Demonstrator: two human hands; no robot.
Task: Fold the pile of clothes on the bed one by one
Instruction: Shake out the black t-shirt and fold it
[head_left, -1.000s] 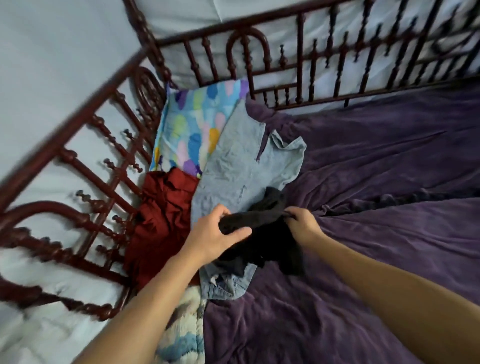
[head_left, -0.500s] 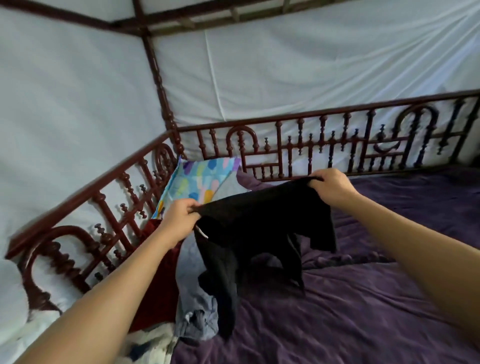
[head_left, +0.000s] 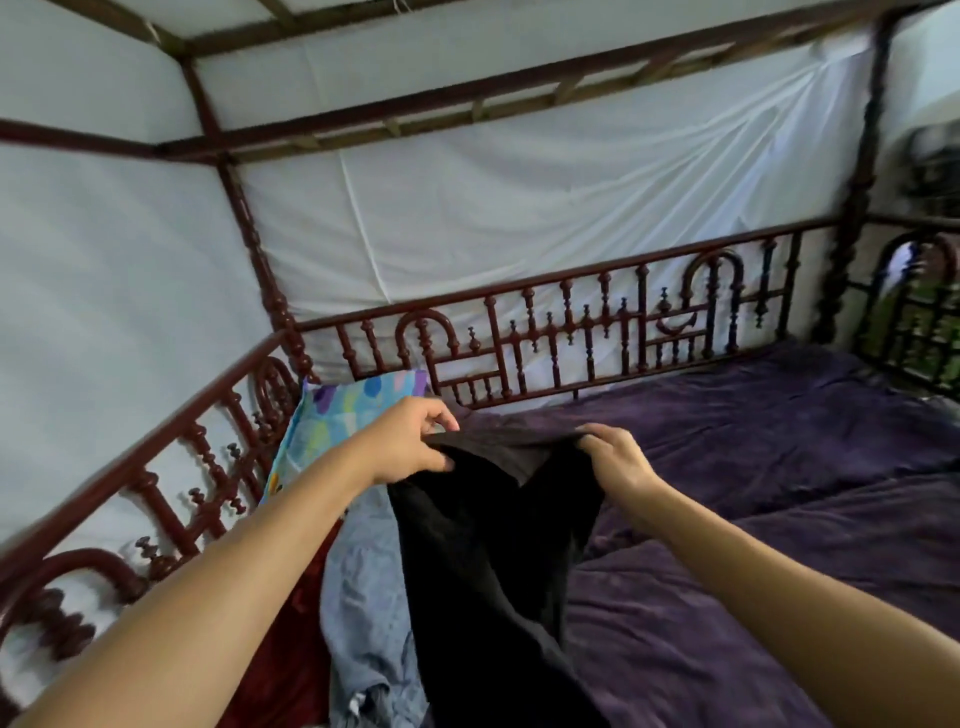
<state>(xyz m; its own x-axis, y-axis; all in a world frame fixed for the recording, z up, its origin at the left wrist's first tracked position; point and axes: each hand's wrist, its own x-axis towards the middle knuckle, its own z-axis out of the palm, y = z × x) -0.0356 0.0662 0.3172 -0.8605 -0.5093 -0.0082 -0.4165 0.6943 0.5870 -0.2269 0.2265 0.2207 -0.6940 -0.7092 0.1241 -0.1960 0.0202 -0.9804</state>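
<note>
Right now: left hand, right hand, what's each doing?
Left hand: pinching the top edge of the black fabric garment.
Right hand: gripping the same garment's top edge.

We see a bed (head_left: 779, 467) under a purple blanket (head_left: 675, 649), fenced by a dark red wooden railing (head_left: 571, 332). Along its left side lie a colourful pillow (head_left: 332, 421), a grey-blue garment (head_left: 363, 597) and a red garment (head_left: 296, 675).

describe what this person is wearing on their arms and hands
Nothing shows on either. The left hand and right hand are bare: no gloves, rings or watch can be seen. The left forearm and right forearm are bare too, with no sleeve, band or marking in view up to the picture's edge.
</note>
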